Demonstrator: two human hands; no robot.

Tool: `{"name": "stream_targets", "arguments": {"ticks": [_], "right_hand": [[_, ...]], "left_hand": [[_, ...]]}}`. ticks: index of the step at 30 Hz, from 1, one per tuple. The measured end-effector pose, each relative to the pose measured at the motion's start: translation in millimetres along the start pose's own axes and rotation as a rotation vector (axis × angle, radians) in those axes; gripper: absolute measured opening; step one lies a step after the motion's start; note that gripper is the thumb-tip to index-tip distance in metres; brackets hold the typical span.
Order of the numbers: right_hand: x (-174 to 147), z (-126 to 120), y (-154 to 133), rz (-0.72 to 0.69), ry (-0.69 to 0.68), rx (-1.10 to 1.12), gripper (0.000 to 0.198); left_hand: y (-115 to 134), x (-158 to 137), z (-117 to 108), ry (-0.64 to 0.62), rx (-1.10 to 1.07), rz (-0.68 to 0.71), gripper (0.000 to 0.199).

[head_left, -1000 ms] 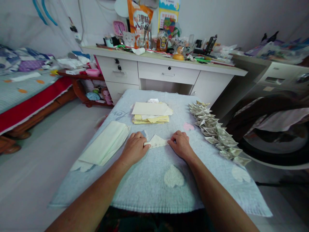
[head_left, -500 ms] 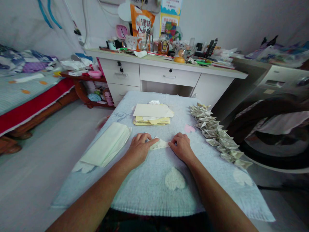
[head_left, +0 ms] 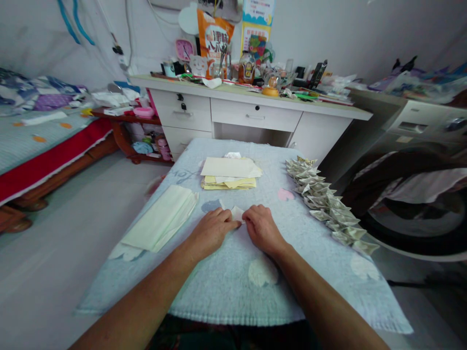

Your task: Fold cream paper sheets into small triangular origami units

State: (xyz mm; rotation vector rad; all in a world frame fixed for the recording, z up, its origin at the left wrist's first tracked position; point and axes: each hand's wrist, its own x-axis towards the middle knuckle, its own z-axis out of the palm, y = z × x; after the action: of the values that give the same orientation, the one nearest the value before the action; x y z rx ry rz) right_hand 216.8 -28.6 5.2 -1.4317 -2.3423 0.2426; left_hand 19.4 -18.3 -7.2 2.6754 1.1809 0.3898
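At frame centre, a small, folded, cream paper piece (head_left: 237, 213) is grasped in the nearly closed grips of the left hand (head_left: 214, 227) and the right hand (head_left: 263, 228). The pale-blue cloth-covered desk (head_left: 219, 287) is lined at right with pointed grey folded-paper shapes (head_left: 318, 188). A silver washing machine (head_left: 419, 115) is located far right; a red-edged bed (head_left: 22, 146), far left.

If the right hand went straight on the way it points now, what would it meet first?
First the small folded paper, which the right hand seems to be touching. Past that, the line appears to run toward the paper stack, though depth is hard to judge.
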Motion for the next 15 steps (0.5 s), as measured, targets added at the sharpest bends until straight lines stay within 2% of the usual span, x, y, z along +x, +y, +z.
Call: {"name": "stream_targets", "arguments": {"ticks": [4, 7, 12, 15], "right_hand": [[4, 7, -6, 0.006, -0.091, -0.015, 0.019], [7, 9, -6, 0.039, -0.087, -0.034, 0.015], [9, 10, -7, 0.072, -0.104, -0.064, 0.008], [12, 10, -7, 0.09, -0.136, -0.066, 0.008]], "left_hand": [[-5, 2, -2, 0.03, -0.131, -0.022, 0.034], [-10, 4, -4, 0.058, -0.222, -0.055, 0.026], [-14, 3, -7, 0.077, -0.162, -0.173, 0.008], [-14, 1, -11, 0.048, -0.132, -0.236, 0.005]]}}
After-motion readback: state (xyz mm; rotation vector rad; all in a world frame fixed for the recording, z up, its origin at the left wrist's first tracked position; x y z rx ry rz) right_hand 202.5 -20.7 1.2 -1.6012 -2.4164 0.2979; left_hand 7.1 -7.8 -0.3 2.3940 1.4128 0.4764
